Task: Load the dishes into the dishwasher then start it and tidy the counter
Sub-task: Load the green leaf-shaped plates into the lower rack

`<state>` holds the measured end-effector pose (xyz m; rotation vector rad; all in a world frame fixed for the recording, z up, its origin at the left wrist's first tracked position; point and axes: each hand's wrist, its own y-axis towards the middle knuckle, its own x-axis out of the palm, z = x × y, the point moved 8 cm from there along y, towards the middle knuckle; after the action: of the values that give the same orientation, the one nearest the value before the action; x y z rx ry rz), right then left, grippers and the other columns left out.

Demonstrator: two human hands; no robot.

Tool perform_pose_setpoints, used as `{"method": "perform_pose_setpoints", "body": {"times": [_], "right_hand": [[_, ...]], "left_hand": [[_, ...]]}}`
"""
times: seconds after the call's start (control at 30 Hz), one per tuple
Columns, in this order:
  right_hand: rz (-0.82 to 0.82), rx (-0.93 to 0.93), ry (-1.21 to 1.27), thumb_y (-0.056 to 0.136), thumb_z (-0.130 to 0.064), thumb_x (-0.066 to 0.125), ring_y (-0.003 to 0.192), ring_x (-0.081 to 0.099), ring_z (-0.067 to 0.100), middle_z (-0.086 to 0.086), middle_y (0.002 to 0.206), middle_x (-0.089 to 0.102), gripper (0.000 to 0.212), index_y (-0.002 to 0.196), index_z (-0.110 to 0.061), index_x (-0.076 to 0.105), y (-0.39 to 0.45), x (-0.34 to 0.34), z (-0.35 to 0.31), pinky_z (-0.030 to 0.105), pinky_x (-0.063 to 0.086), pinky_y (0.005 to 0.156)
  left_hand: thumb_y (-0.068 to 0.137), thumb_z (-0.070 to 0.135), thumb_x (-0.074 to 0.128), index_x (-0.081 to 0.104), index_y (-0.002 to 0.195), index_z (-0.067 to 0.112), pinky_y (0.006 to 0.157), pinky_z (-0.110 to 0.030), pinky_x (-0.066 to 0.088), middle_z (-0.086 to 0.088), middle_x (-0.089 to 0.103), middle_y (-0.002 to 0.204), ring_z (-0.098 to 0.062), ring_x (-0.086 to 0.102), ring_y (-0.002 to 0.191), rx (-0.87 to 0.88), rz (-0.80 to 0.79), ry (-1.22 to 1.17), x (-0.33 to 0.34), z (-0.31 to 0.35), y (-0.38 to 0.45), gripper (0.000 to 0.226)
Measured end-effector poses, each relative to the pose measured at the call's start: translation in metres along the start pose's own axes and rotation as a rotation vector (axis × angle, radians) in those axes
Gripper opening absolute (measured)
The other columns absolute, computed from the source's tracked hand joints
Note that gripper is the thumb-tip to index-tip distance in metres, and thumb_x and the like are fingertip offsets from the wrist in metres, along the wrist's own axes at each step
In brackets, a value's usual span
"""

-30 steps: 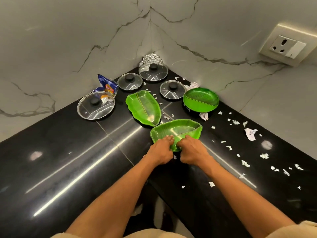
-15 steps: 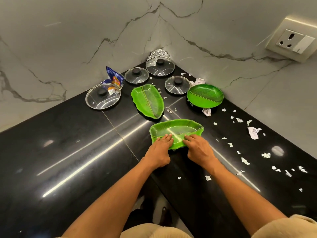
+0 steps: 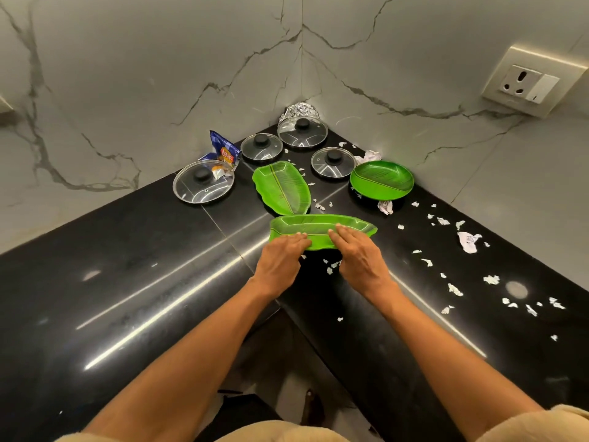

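Leaf-shaped green tray [image 3: 322, 229], glossy and ribbed down its middle like a banana leaf, is tilted up off the black desk [image 3: 127, 282] near the inner corner, its near long edge raised so I see it almost edge-on. Its long axis runs left to right across my view, the pointed tip toward the right. My left hand [image 3: 280, 263] and right hand [image 3: 360, 260] each hold that near edge, fingers laid flat over the rim and thumbs hidden beneath, the two hands close together but apart. Scraps of torn white paper [image 3: 331, 267] lie on the desk between my wrists, with more scattered to the right. Behind the tray, a second leaf tray [image 3: 282, 188] lies flat with its long axis running away from me toward the corner, its near end just beside the lifted one. A round green plate [image 3: 381, 180] sits farther right. Four glass lids with black knobs ring the corner: large [image 3: 204, 186], small [image 3: 262, 147], far [image 3: 302, 130], right [image 3: 333, 162]. A blue chip bag [image 3: 224, 149] leans at the marble wall [image 3: 159, 74].
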<state>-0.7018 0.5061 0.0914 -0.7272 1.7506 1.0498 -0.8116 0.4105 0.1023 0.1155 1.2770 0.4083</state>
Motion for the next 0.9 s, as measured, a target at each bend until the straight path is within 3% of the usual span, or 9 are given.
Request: {"method": "perform_pose_setpoints", "body": {"times": [0.43, 0.57, 0.67, 0.77, 0.83, 0.9], "right_hand": [[0.1, 0.222, -0.093, 0.054, 0.021, 0.066, 0.098, 0.072, 0.035, 0.018, 0.11, 0.074, 0.054, 0.102, -0.003, 0.076, -0.092, -0.029, -0.089, 0.047, 0.06, 0.083], [0.113, 0.308, -0.146, 0.054, 0.019, 0.067, 0.094, 0.073, 0.034, 0.018, 0.105, 0.075, 0.053, 0.101, -0.002, 0.077, -0.144, -0.037, -0.129, 0.044, 0.061, 0.082], [0.118, 0.397, -0.166, 0.064, 0.007, 0.058, 0.093, 0.074, 0.034, 0.017, 0.104, 0.076, 0.042, 0.099, -0.004, 0.078, -0.189, -0.045, -0.152, 0.044, 0.06, 0.082], [0.113, 0.46, -0.19, 0.059, 0.008, 0.066, 0.095, 0.074, 0.034, 0.017, 0.106, 0.075, 0.043, 0.099, -0.004, 0.077, -0.238, -0.051, -0.175, 0.046, 0.06, 0.084], [0.12, 0.478, -0.235, 0.07, -0.004, 0.053, 0.095, 0.074, 0.034, 0.017, 0.106, 0.075, 0.038, 0.099, -0.004, 0.078, -0.267, -0.059, -0.192, 0.047, 0.06, 0.084], [0.135, 0.502, -0.266, 0.075, -0.014, 0.04, 0.096, 0.074, 0.033, 0.016, 0.107, 0.075, 0.046, 0.099, -0.004, 0.078, -0.297, -0.067, -0.206, 0.049, 0.06, 0.085]], "left_hand": [[0.063, -0.011, 0.061, 0.077, 0.1, 0.011, 0.08, -0.038, 0.059, -0.008, 0.075, 0.109, -0.026, 0.073, 0.099, 0.242, 0.041, -0.084, -0.034, 0.018, -0.092, 0.046], [0.062, -0.002, 0.055, 0.078, 0.099, 0.009, 0.08, -0.038, 0.06, -0.01, 0.075, 0.107, -0.025, 0.073, 0.097, 0.362, -0.042, -0.11, -0.035, 0.033, -0.136, 0.045], [0.059, -0.002, 0.063, 0.077, 0.1, 0.008, 0.082, -0.038, 0.059, -0.011, 0.075, 0.109, -0.026, 0.073, 0.098, 0.452, -0.113, -0.127, -0.032, 0.053, -0.17, 0.045], [0.046, -0.004, 0.079, 0.077, 0.099, 0.008, 0.081, -0.037, 0.06, -0.013, 0.075, 0.108, -0.026, 0.073, 0.096, 0.555, -0.175, -0.116, -0.027, 0.078, -0.21, 0.054], [0.042, -0.003, 0.081, 0.076, 0.099, 0.008, 0.082, -0.037, 0.059, -0.013, 0.074, 0.109, -0.026, 0.073, 0.098, 0.589, -0.196, -0.121, -0.027, 0.094, -0.233, 0.059], [0.039, -0.002, 0.081, 0.075, 0.101, 0.008, 0.083, -0.037, 0.059, -0.014, 0.073, 0.112, -0.026, 0.072, 0.101, 0.618, -0.228, -0.124, -0.025, 0.111, -0.26, 0.063]]}}
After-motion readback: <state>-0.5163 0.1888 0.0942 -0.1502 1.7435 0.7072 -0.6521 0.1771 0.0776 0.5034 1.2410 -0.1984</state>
